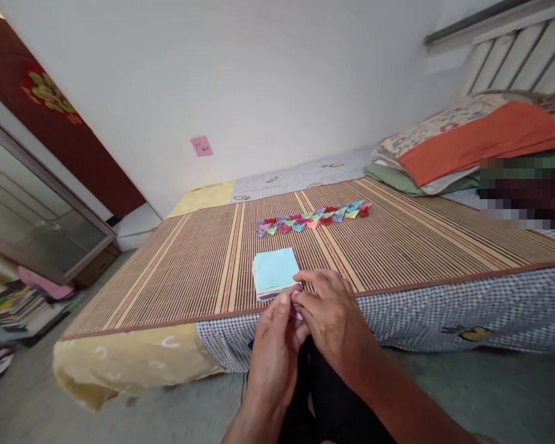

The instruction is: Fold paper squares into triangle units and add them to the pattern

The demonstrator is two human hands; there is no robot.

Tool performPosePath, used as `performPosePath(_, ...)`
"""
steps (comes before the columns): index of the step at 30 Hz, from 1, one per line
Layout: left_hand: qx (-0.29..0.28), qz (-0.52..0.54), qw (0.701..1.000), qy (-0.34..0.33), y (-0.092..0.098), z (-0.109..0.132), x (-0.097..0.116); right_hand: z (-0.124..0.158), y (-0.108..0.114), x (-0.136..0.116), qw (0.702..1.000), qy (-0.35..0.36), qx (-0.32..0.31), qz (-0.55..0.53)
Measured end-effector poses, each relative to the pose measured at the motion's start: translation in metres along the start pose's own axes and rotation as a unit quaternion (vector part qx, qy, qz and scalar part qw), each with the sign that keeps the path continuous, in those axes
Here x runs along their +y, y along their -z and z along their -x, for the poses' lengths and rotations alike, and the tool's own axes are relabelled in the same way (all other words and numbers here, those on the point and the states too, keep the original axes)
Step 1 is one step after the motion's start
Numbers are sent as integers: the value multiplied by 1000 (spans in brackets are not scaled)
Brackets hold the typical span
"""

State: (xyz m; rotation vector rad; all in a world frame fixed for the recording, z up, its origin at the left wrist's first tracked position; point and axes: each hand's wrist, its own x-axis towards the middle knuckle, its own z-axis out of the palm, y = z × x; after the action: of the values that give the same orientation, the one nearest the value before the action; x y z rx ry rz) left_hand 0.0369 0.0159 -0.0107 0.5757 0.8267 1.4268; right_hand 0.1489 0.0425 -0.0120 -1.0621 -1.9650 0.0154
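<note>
Between the fingers of both hands is a small pink piece of paper [295, 306], mostly covered by them. My left hand [274, 345] pinches it from the left, thumb on top. From the right, my right hand [335, 311] closes its thumb and fingertips on the same paper. Just beyond my fingers lies a stack of square paper sheets [276, 269], light blue on top. Farther back, several small folded paper pieces [312, 223] in many colours stand in rows on the striped mat [189, 271].
The mat covers a bed with a checked and yellow sheet [139, 354]. Pillows and folded bedding [481, 145] are piled at the right, under a white radiator [522, 55]. A glass-fronted cabinet [41, 197] and a pile of papers [18, 308] stand at the left.
</note>
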Motion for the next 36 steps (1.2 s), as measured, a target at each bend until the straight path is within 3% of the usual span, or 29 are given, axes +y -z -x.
performPosePath(6,4,26,1000,-1,2,-3,-3,1,3,1,997,-48,-17,-55)
performPosePath(14,25,53,998,20,6,-8,-2,5,22,24,983,-78,-43,-163)
performPosePath(19,35,49,998,15,8,-11,-6,10,22,28,977,-104,-40,-184)
performPosePath(26,8,42,999,17,9,-12,-10,2,14,19,993,0,-12,-116)
performPosePath(31,-2,31,999,28,11,-12,-14,-3,5,16,996,5,-72,-56)
performPosePath(36,-11,15,999,35,11,-13,-14,0,-3,19,997,8,-74,-12)
